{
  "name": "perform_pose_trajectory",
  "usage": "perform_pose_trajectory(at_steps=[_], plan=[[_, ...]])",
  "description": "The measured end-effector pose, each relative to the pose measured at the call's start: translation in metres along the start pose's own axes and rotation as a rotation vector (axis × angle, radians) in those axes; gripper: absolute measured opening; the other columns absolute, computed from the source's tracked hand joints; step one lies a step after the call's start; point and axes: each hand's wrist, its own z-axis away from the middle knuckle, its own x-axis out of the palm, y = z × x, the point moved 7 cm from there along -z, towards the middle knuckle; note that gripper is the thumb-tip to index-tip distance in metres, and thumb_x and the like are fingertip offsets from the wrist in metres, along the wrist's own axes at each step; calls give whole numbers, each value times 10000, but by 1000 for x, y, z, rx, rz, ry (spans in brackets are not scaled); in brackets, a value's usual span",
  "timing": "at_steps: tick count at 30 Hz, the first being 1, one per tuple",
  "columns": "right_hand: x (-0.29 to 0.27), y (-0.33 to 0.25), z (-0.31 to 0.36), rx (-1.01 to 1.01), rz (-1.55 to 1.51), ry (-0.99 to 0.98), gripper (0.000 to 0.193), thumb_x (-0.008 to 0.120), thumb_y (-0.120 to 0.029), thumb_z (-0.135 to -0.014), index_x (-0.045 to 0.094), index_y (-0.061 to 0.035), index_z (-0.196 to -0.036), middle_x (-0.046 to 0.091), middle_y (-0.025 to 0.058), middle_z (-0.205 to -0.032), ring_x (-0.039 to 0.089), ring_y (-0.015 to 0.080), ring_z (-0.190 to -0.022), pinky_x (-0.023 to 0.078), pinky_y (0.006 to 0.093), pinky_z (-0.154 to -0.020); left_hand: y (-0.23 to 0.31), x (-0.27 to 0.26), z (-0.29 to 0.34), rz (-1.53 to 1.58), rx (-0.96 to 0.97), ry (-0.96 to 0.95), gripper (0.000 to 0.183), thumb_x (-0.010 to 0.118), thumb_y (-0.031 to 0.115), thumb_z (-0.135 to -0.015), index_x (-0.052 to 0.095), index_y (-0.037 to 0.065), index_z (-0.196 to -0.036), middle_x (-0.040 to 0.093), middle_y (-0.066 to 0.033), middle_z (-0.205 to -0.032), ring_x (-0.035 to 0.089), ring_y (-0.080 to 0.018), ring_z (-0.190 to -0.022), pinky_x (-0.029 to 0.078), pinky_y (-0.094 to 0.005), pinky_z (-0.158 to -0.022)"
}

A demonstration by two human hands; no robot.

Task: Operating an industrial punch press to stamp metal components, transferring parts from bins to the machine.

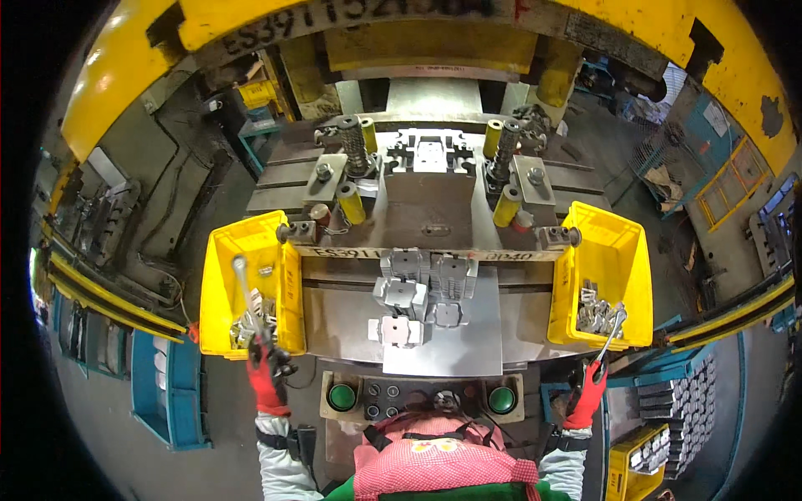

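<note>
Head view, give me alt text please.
Red-gloved left hand and right hand each hold a slender silver metal tool over yellow plastic bins of small metal pieces; between them, stacked grey metal parts sit before a yellow-framed press.

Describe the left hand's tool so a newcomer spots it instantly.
From the big press, go to the yellow bin at picture left. At its near edge is the left hand, gloved in red and black. The silver tool it holds extends over the bin: long shaft, rounded tip, unlike the small metal pieces there.
</note>
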Motion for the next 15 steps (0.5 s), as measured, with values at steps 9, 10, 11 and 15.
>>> perform_pose_trajectory(at_steps=[9, 10, 11, 15], plan=[[6, -49, 8, -212, 304, -23, 468, 527, -123, -788, 348, 12, -1198, 456, 193, -1130, 454, 249, -1016, 338, 303, -860, 5, 125, -7, -86, -172, -340, 260, 562, 166, -778, 501, 76, -1015, 505, 17, -719, 493, -71, -512, 404, -197, -399], [7, -60, 17, -232, 271, 5, 444, 519, -149, -797, 367, 14, -1182, 476, 192, -1097, 467, 244, -982, 350, 302, -842, -3, 133, -13, -54, -150, -404, 256, 561, 172, -781, 506, 74, -1010, 504, 19, -713, 490, -64, -508, 392, -195, -399], [5, -67, 22, -251, 236, 39, 425, 512, -174, -807, 386, 15, -1165, 495, 190, -1064, 480, 239, -949, 362, 301, -823, -8, 143, -18, -22, -124, -475, 252, 561, 178, -783, 511, 72, -1006, 502, 21, -707, 486, -58, -504, 380, -193, -400], [7, -55, 19, -266, 353, -10, 488, 529, -128, -796, 325, -2, -1221, 423, 199, -1170, 429, 245, -1049, 313, 309, -887, -20, 180, -38, -143, -305, -506, 213, 582, 185, -775, 554, 68, -952, 526, 29, -688, 462, -40, -492, 349, -204, -407]])
